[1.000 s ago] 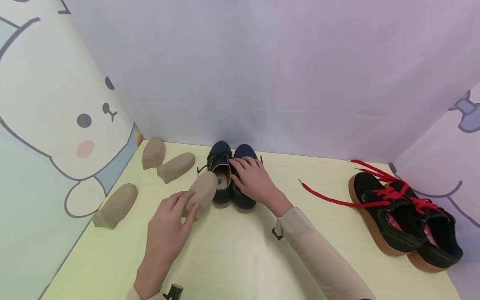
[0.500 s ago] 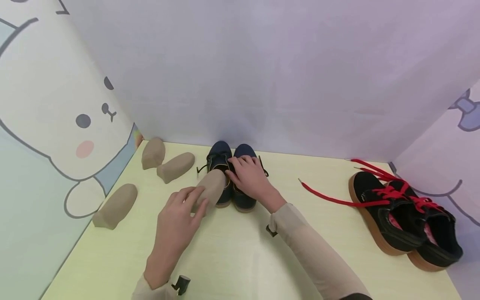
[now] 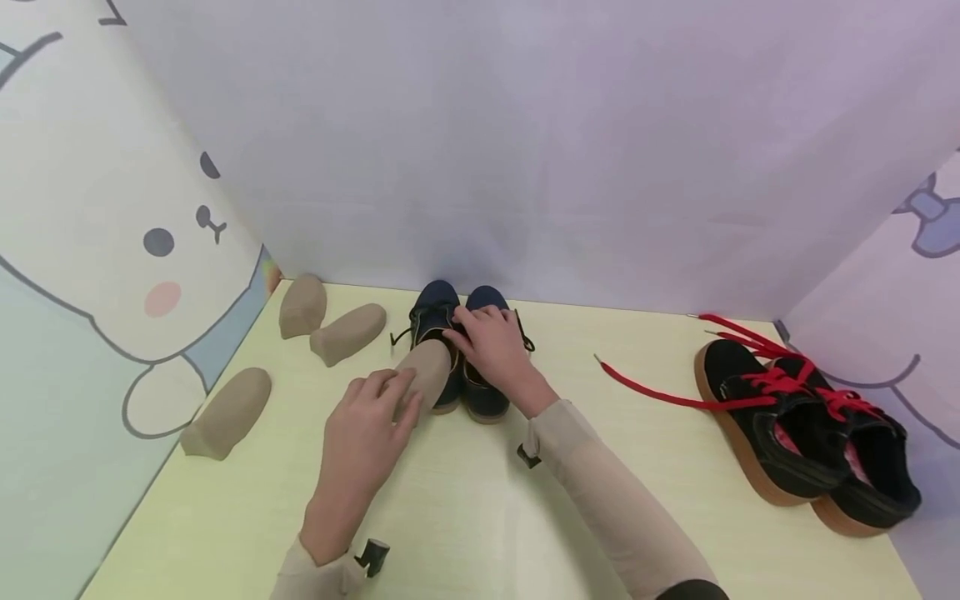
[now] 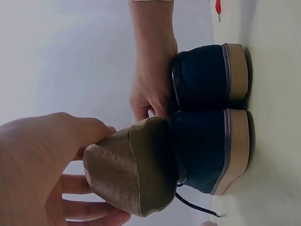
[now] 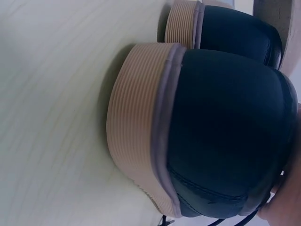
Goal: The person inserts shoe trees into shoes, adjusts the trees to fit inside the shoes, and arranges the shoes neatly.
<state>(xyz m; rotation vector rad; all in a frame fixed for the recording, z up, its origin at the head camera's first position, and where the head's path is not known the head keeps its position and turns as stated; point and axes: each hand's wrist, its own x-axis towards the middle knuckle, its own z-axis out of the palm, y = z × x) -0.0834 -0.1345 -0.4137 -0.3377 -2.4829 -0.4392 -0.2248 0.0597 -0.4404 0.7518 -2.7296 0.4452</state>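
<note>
My left hand (image 3: 363,433) grips the heel end of a beige molded shoe insert (image 3: 427,367), thumb on one side and fingers on the other. The insert slants toe-first into the opening of the left navy lace-up shoe (image 3: 437,298); in the left wrist view its blunt heel end (image 4: 113,174) stands out above the shoe's heel. Reaching across the right navy shoe (image 3: 487,406), my right hand (image 3: 495,350) has its thumb and fingertips curled at the left shoe's tongue. Its fingertips are partly hidden. Both navy shoes stand side by side, toes toward the back wall.
Three more beige inserts lie on the table's left side, the nearest insert (image 3: 227,414) by the left edge. At right, two black sneakers (image 3: 757,433) overlap, with a loose red lace (image 3: 652,396) trailing leftward. A pale wall (image 3: 495,167) rises behind the table.
My left hand has moved right and forward, bringing the insert's toe into the left navy shoe's opening. My right hand has shifted slightly left toward that shoe's tongue.
</note>
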